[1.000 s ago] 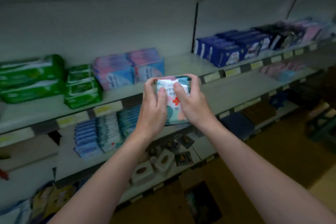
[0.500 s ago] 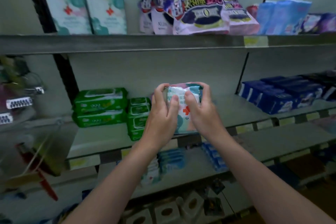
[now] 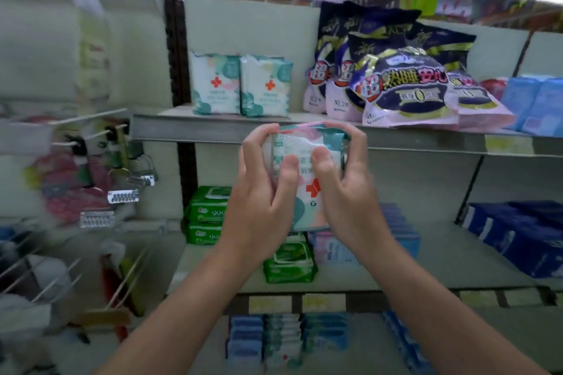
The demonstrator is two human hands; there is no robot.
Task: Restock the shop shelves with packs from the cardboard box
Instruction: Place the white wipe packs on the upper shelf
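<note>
Soft white-and-teal plastic pack with red cross [image 3: 307, 192] held upright in mid-air, just below front edge of grey metal upper shelf [image 3: 213, 128]. Gripped by left hand [image 3: 259, 201] and right hand [image 3: 353, 195], fingers [image 3: 254, 149] curled round side edges, thumbs on front face. Two matching packs [image 3: 240, 85] standing on that shelf.

Probably light, squashy, film slick; best taken by the sides.

Cardboard box out of view. Pack's back hidden. Hanging goods at left blurred.

Sides of the pack [image 3: 307, 179] covered by the left hand [image 3: 259, 195] and right hand [image 3: 350, 192] gripping it, small print unreadable, hanging goods [image 3: 76, 189] at left smeared by blur, green wipes [image 3: 207, 213] partly behind the left hand, blue packs [image 3: 536, 103] cut by the right edge, forearms cropped below.
</note>
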